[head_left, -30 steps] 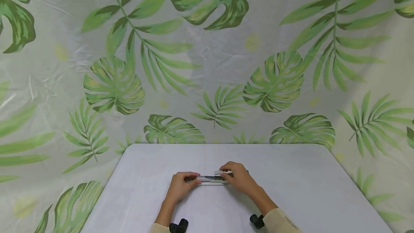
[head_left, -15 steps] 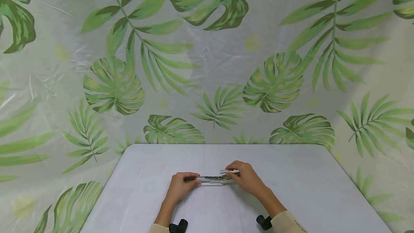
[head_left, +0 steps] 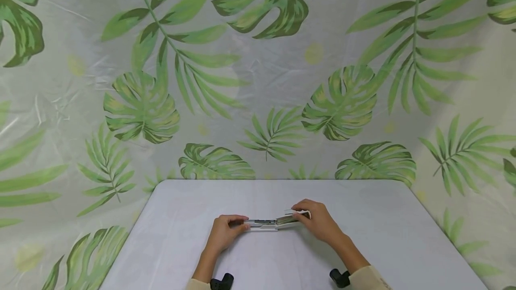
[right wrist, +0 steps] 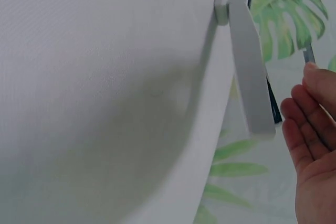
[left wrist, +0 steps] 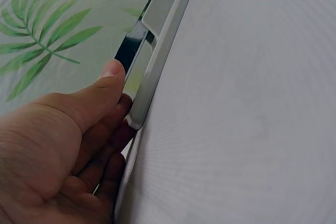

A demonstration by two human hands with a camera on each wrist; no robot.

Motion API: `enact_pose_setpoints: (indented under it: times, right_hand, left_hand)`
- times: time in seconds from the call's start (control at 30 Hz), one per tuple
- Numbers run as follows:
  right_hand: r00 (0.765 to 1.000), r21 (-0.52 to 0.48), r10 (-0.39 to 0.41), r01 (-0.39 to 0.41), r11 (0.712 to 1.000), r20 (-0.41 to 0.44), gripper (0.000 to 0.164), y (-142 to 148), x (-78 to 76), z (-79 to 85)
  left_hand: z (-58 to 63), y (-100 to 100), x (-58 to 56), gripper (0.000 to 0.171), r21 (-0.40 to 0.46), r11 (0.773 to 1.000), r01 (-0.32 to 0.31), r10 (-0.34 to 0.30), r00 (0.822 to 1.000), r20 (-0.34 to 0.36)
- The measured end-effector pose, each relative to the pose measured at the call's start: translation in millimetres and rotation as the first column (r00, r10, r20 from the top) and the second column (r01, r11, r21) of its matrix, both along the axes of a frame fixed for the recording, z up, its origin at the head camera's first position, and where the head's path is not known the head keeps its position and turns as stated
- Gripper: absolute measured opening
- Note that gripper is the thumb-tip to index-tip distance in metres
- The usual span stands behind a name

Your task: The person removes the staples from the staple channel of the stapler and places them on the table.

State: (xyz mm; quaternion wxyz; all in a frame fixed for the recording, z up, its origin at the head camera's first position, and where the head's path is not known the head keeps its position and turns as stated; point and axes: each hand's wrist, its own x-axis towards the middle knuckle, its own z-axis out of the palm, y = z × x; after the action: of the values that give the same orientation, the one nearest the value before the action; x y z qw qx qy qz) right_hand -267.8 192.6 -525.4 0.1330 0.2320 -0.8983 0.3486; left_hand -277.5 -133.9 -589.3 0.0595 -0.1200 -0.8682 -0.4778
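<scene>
An opened white stapler (head_left: 264, 229) lies on the table, its top cover (right wrist: 252, 72) swung back to the right and tilted up. At its left end my left hand (head_left: 227, 232) grips it, the thumb (left wrist: 113, 69) on the dark metal magazine (left wrist: 131, 48) and fingers by the tip of the base (left wrist: 157, 72). My right hand (head_left: 316, 220) is above and beside the raised cover. Between its thumb and fingers it pinches a small grey strip, seemingly a strip of staples (right wrist: 309, 53). Part of the strip is hidden by the fingers.
The white table (head_left: 181, 200) has rounded far corners, and a leaf-patterned curtain (head_left: 274, 79) hangs behind it. Black wrist cameras (head_left: 340, 278) sit by both sleeves.
My right hand has moved to the right with the strip, from over the magazine to beyond the raised cover, which shows more now. My left hand has stayed in place.
</scene>
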Motion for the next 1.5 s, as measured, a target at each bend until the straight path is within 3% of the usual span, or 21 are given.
enact_pose_setpoints:
  times: [0.37, 0.63, 0.97, 1.3, 1.5]
  right_hand:
    - [0.995, -0.003, -0.085, 0.085, 0.996, -0.052, 0.019, 23, 7.5, -1.1]
    - [0.993, 0.011, -0.102, 0.103, 0.995, -0.053, 0.019, 38, 9.3, 1.1]
    - [0.990, 0.018, -0.128, 0.129, 0.991, -0.052, 0.019, 61, 12.4, -7.3]
    - [0.978, 0.023, -0.175, 0.178, 0.984, -0.118, 0.018, 79, 17.5, -13.7]
    - [0.979, 0.037, -0.184, 0.188, 0.981, -0.091, 0.017, 86, 19.2, -19.1]
  left_hand:
    - [-0.6, -1, 0.7, 0.023, -0.010, 1.000, -0.005, 0.005, 1.000, -0.006]
    - [0.5, -3, 0.6, 0.022, -0.010, 1.000, 0.000, 0.000, 1.000, -0.021]
    - [1.0, -1, 1.8, 0.021, 0.000, 1.000, -0.004, 0.004, 1.000, 0.007]
    - [0.3, 1, -0.5, 0.023, -0.008, 1.000, 0.010, -0.010, 1.000, -0.023]
    - [1.3, 1, 0.3, 0.020, -0.009, 1.000, -0.011, 0.011, 1.000, -0.018]
